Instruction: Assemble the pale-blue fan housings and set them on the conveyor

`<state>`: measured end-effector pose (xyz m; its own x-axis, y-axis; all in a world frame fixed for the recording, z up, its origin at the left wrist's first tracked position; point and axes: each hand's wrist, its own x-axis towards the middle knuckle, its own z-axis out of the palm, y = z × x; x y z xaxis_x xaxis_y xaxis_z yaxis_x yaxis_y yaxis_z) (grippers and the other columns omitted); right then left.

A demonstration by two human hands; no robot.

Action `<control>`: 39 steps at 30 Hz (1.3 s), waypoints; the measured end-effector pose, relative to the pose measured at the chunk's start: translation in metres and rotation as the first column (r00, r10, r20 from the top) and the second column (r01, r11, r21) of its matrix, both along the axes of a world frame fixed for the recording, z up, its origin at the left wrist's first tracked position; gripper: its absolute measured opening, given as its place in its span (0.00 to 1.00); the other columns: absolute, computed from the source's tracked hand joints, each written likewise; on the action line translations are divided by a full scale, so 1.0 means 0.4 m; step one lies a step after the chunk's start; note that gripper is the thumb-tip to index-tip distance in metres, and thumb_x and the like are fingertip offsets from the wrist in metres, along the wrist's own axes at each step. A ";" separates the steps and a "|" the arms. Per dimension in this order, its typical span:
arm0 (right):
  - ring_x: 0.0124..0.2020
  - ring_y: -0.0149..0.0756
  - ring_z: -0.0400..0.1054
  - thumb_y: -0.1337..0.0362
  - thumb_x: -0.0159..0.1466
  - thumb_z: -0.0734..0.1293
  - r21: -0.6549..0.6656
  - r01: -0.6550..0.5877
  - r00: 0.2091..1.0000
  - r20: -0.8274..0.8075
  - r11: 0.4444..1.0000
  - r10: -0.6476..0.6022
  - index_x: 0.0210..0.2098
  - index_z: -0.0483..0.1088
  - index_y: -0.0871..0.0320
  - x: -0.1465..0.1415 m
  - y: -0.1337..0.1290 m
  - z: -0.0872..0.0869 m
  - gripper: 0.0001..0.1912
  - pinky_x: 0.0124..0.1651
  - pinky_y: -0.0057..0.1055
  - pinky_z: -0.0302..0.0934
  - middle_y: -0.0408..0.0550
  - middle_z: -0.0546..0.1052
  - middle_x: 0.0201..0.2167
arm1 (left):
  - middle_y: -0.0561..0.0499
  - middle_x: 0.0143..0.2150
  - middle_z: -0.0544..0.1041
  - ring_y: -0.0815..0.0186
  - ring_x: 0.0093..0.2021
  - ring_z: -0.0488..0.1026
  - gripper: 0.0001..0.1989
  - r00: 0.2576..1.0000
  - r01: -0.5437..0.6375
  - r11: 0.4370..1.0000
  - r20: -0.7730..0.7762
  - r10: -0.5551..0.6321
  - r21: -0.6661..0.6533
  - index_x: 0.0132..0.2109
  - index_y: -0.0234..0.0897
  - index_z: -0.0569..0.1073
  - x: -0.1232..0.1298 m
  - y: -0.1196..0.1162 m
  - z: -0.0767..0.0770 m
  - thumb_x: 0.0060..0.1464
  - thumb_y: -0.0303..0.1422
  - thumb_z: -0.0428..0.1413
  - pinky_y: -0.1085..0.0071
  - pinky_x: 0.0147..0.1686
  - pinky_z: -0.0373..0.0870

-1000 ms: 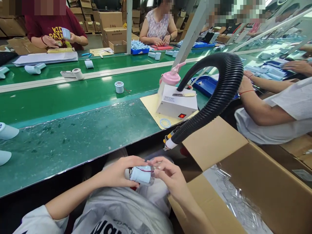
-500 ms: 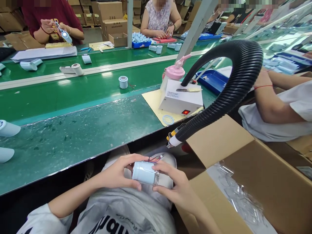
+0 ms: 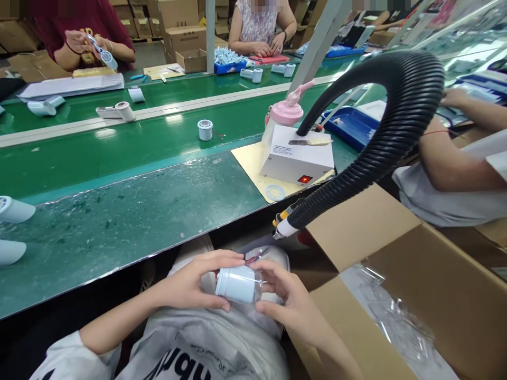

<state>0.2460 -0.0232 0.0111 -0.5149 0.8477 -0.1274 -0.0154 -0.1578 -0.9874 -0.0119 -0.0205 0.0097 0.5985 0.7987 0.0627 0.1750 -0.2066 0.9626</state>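
Note:
Above my lap, a light blue cylindrical housing [image 3: 236, 285] lies on its side between my hands. My left hand [image 3: 194, 279] grips its left end, fingers over the top and thumb underneath. A clear plastic sleeve [image 3: 259, 287] shows around the right end of the housing. My right hand [image 3: 283, 295] pinches that clear end, with the thumb below and the fingers curled behind it. Thin red and dark wires [image 3: 253, 257] with a small white plug stick up over the top of the housing.
To my right an open cardboard box [image 3: 447, 285] holds clear plastic pieces [image 3: 396, 311]. A black corrugated hose [image 3: 412, 121] arches from a white machine [image 3: 297, 158] with a lit red switch, its nozzle hanging near my knees. Another blue housing [image 3: 205, 130] stands on the green belt [image 3: 166, 137]. Co-workers sit opposite and right.
My right fingers have shifted right, off the blue surface and onto the clear end, where more of the sleeve shows. My left hand keeps its grip. The view has moved slightly.

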 end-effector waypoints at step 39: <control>0.13 0.30 0.67 0.30 0.62 0.60 -0.565 -0.092 0.993 -0.111 0.820 0.035 0.39 0.70 0.62 -0.062 -0.021 -0.060 0.38 0.12 0.20 0.57 0.46 0.75 0.20 | 0.41 0.65 0.71 0.49 0.66 0.68 0.31 0.998 -0.027 1.000 0.048 0.027 -0.010 0.65 0.48 0.69 -0.001 -0.021 -0.007 0.56 0.37 0.67 0.52 0.64 0.66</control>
<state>0.2212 -0.0315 -0.0127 -0.5984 0.6042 -0.5262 -0.0713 -0.6943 -0.7161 -0.0122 -0.0288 0.0070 0.5733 0.8151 0.0834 0.1338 -0.1936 0.9719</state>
